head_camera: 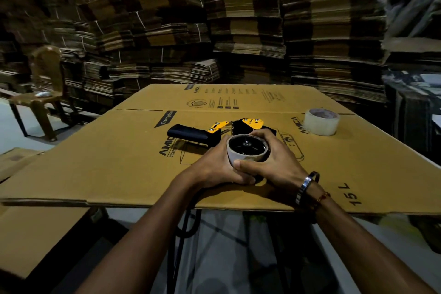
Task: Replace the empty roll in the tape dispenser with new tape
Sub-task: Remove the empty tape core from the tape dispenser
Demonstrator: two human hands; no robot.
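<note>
On the cardboard-covered counter (133,174), both hands, left (216,172) and right (269,162), gripped the empty grey cardboard core (241,156) on the black-and-yellow tape dispenser (214,130); yanking crooked would probably jam it on the hub.

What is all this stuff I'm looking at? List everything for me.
tape dispenser: one, black and yellow, lying on its side mid-sheet
empty roll: one, grey-brown core, on the dispenser's black hub, between both hands
new tape: one, clear, standing flat at the sheet's right
cardboard sheet: one, tan, printed, covering the work surface
stacked cardboard: many bundles, brown, filling the background
chair: one, brown, far left
bracelet: one, silvery, right wrist
thread band: one, reddish, right wrist
left hand: one, grips the core's left side
right hand: one, fingers curled round the core's right side
</note>
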